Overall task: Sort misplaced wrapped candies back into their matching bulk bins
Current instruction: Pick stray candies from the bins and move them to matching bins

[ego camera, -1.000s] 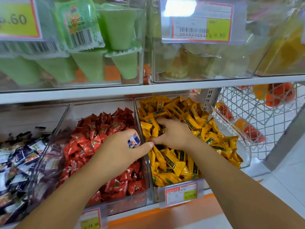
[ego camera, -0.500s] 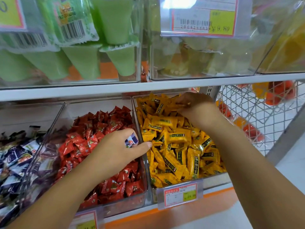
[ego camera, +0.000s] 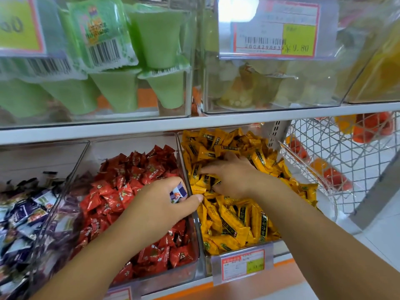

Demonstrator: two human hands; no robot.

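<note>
Two hands over the lower shelf's bulk bins; one stray sweet in hand, search of the yellow stock under way.

The left hand (ego camera: 160,204) hovers above the heap of red wrapped candies (ego camera: 121,191), thumb and curled fingers pinching a small white-and-purple wrapped candy (ego camera: 178,192). It is evidently parked there, clear of the piles, so it does not get mixed in again. The right hand (ego camera: 233,176) lies on the heap of yellow wrapped candies (ego camera: 233,221), fingers reaching across towards the clear divider. I judge it is raking for further misfits, but I cannot tell whether it has hold of one. The held sweet's wrapper resembles the dark purple-and-white wrapped candies (ego camera: 21,213) in the far-left bin, its probable destination.
</note>
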